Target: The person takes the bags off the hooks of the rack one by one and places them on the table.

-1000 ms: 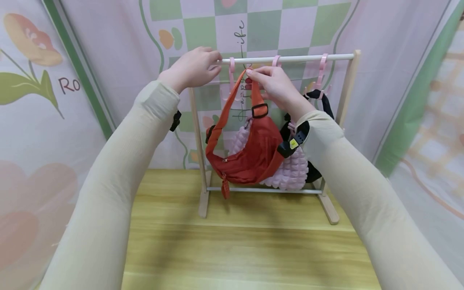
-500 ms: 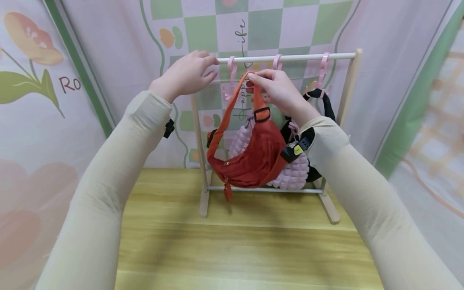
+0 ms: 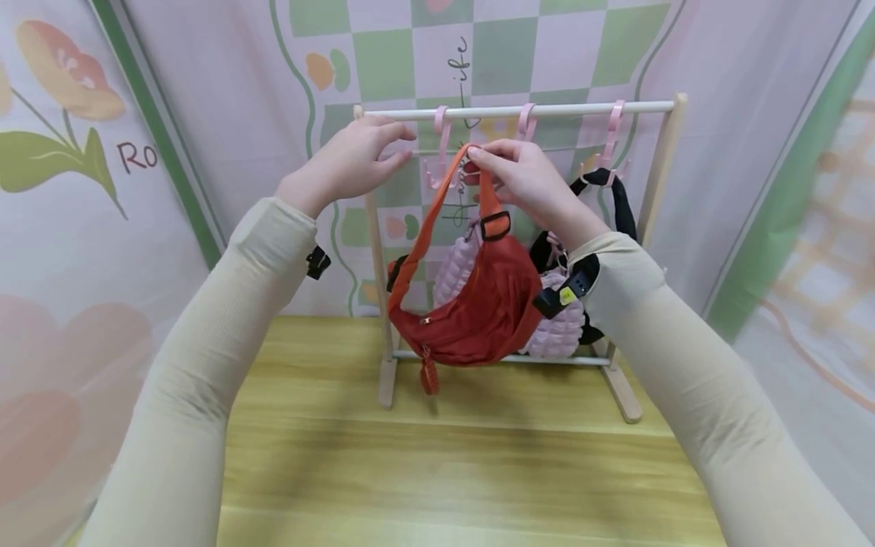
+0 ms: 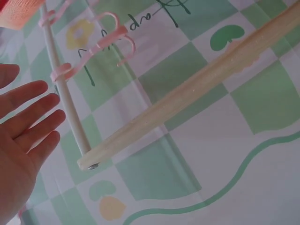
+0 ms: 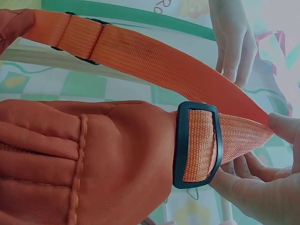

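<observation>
My right hand (image 3: 522, 182) pinches the top of the orange strap (image 3: 437, 213) of a red waist bag (image 3: 478, 311), which hangs below it in front of the rack. The strap's black buckle (image 5: 197, 145) shows large in the right wrist view. My left hand (image 3: 349, 161) has its fingers extended and holds nothing, close to the left end of the rack's white rail (image 3: 567, 111). In the left wrist view the fingers (image 4: 37, 112) are spread beside that rail. A pink hook (image 3: 440, 152) hangs on the rail between my hands, with nothing on it.
Two more pink hooks hang on the rail; a black strap (image 3: 618, 205) loops from the right one (image 3: 610, 137). Behind the red bag hangs a puffy lilac bag (image 3: 557, 327). The rack's wooden feet (image 3: 622, 391) stand on a wood-grain table (image 3: 465, 471) before a patterned curtain.
My left hand has drawn back from the rail, slightly down and left. My right hand has lowered the red bag a little and brought it toward me, away from the rail.
</observation>
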The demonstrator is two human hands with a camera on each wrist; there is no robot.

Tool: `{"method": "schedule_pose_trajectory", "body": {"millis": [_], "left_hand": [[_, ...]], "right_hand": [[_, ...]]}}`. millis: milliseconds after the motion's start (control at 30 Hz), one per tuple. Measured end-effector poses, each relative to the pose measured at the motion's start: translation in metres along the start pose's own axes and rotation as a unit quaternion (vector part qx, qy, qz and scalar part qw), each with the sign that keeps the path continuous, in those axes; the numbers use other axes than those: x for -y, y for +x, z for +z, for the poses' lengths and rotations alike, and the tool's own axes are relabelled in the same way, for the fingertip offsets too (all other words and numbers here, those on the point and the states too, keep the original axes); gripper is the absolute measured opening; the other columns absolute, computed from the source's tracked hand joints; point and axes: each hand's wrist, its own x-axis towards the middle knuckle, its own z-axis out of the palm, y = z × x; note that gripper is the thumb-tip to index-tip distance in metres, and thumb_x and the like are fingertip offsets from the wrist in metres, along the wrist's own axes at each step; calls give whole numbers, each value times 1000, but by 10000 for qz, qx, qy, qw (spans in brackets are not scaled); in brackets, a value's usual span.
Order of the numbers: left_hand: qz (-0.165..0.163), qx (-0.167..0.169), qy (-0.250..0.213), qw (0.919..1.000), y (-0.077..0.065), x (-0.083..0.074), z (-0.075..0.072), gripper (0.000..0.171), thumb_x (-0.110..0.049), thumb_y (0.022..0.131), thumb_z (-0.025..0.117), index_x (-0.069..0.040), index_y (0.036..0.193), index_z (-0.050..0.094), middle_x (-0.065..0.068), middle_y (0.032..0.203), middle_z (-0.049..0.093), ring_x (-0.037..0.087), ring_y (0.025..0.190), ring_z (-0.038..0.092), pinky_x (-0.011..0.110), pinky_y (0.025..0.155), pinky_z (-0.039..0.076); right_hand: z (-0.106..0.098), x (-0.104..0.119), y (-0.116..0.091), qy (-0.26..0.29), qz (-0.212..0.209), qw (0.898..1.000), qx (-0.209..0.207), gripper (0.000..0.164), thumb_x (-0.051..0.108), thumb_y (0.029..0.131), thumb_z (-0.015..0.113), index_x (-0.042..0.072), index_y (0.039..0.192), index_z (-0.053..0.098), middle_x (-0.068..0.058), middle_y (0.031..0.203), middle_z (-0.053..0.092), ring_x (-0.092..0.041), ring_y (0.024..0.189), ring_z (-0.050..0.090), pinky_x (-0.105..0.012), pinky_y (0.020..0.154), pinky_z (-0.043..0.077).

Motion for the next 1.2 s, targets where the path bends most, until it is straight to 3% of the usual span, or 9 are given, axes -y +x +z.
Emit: {"method": "schedule_pose_trajectory", "body": {"millis": [200,500,900,1200], "left_hand": [[26,2,-253,9997,-8,-2,8,42,-33,100,44,-8,132,52,9,139,50,25,134,40,42,112,30],[37,-86,-468,9989,-23,-1,24,42,-32,100,45,-8,134,51,10,139,50,27,133,41,43,112,30],[63,-147,-970,9952,-40,-5,43,41,-35,99,47,-9,131,54,8,134,55,24,128,46,42,109,35],[200,-58,-1705,9851,-50,-12,56,36,-31,99,48,-11,127,58,5,127,60,20,117,54,40,101,43]], "right_hand": [[2,-3,-4,-15,-96,9999,66,49,34,95,56,3,133,50,-5,114,64,-17,109,60,-27,85,51],[5,-8,-8,2,-182,9997,162,42,33,96,55,6,128,53,-7,117,62,-17,109,60,-48,104,40],[8,-11,-20,-156,-151,9994,259,43,35,96,54,8,129,53,-1,112,64,-18,113,58,-48,107,37],[11,-18,-25,41,-149,9995,271,43,35,96,54,8,130,52,-5,118,62,-19,113,58,-47,103,42]]}}
